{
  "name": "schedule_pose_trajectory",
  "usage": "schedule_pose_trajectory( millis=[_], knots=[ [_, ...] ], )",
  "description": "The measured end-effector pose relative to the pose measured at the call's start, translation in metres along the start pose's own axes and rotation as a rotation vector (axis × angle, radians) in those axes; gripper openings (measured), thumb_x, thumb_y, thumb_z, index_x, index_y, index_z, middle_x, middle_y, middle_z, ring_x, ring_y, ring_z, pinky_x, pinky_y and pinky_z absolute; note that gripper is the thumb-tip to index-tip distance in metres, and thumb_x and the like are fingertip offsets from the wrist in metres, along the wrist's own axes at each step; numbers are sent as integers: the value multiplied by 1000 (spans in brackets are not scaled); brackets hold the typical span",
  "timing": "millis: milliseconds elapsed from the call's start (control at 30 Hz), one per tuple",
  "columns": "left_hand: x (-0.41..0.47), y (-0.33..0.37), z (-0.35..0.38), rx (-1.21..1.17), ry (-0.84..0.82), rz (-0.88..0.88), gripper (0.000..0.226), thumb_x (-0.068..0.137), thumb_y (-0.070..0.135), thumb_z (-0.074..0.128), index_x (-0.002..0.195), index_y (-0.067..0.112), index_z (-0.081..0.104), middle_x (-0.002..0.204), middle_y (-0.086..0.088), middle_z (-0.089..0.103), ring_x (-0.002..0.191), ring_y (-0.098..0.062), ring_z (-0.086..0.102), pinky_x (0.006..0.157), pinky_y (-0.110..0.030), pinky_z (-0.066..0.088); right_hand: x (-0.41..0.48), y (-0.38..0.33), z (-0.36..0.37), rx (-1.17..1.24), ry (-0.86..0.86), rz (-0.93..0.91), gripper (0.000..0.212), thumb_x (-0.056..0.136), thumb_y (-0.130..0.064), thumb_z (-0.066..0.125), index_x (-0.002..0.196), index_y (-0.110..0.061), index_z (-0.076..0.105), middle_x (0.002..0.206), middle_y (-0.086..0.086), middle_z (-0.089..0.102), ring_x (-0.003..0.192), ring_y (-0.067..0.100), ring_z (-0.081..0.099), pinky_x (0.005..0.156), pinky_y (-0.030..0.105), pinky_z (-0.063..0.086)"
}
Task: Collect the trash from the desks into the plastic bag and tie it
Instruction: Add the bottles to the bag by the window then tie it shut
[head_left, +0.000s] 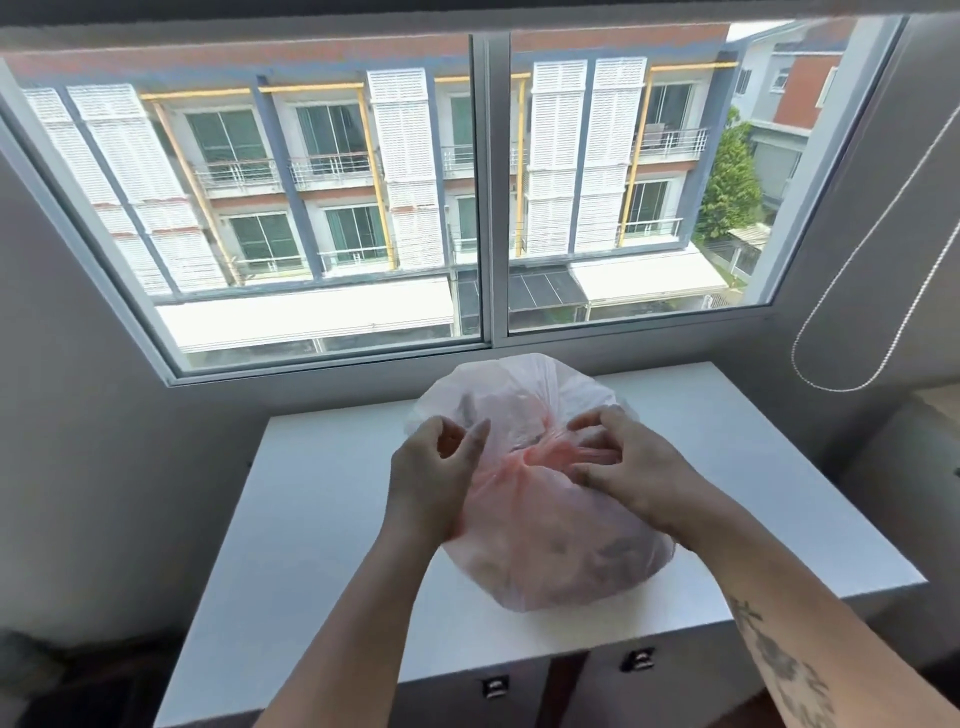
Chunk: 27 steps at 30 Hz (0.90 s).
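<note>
Forearms nearest me; my left hand (436, 478) and right hand (631, 467) pinch the gathered neck of the filled plastic bag (545, 551) mid-desk (311, 519). Tying's underway; next I'd cinch the knot.

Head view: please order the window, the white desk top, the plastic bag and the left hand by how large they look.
1. window
2. white desk top
3. plastic bag
4. left hand

The window is farther away and still fills the most frame, so its rank is safe.
</note>
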<state>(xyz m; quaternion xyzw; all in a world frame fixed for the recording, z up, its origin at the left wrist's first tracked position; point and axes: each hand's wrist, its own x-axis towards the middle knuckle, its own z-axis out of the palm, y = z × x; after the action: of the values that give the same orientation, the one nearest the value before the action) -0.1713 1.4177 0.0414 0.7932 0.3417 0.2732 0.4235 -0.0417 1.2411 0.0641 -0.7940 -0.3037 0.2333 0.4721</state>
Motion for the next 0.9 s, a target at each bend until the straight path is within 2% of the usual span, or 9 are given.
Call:
schedule_pose_trajectory(
  millis=[100,200,300,400,500,600,667,767,900],
  knots=[
    [-8,-5,-8,-18,-302,-7,21,78,47,76,83,27,69,80,11,70,64,0,61,47,-8,38,2,2,6,-157,85,-59,25,82,-11,73,100,-27,67,95,-9,66,79,-12,63,67,3,45],
    [-17,-6,-19,-18,-484,-77,16,83,35,76,95,30,68,97,7,68,58,-8,60,40,-21,41,6,3,10,-200,222,-84,12,81,-11,71,83,-23,69,81,-14,70,76,-6,65,68,12,49],
    [-18,4,-22,97,-409,-37,13,88,35,71,92,23,70,82,2,66,40,-6,51,41,-22,42,7,4,16,-227,325,-116,18,80,-5,64,73,-22,66,67,-17,69,72,-1,64,60,10,47],
    [-18,10,-24,138,-311,-10,13,87,29,73,82,17,71,66,5,63,40,-3,49,48,-25,44,9,4,15,-151,368,-104,17,82,-6,63,74,-21,65,67,-13,70,72,6,67,61,16,49],
    [-17,12,-33,-43,-262,-104,8,87,19,73,80,16,73,72,-1,69,46,-13,55,47,-25,44,11,0,12,115,328,-32,11,89,-9,65,79,-14,62,73,1,75,76,21,72,70,34,58],
    [-14,16,-43,-116,-324,-138,4,88,16,72,88,15,75,82,-5,73,56,-21,59,49,-26,47,8,-5,12,422,285,6,10,92,-5,62,83,-6,58,78,12,75,74,25,74,59,27,59],
    [-11,20,-43,-55,-382,-116,8,89,19,70,87,14,76,78,-5,72,50,-20,57,49,-27,48,6,-8,11,522,277,1,12,92,-9,63,82,-10,58,80,13,75,75,26,75,62,29,59],
    [-5,25,-41,-18,-322,-93,16,89,24,70,81,10,72,75,-9,67,51,-19,55,46,-24,45,9,-10,8,602,294,-10,12,95,-15,60,84,-12,56,85,17,75,79,31,74,70,38,60],
    [1,33,-40,-402,-303,-169,19,91,25,69,84,8,65,80,-11,63,70,-23,49,62,-35,39,12,-16,4,771,312,-82,14,98,-19,54,87,-11,53,94,23,73,93,34,72,82,42,55]
  ],
)
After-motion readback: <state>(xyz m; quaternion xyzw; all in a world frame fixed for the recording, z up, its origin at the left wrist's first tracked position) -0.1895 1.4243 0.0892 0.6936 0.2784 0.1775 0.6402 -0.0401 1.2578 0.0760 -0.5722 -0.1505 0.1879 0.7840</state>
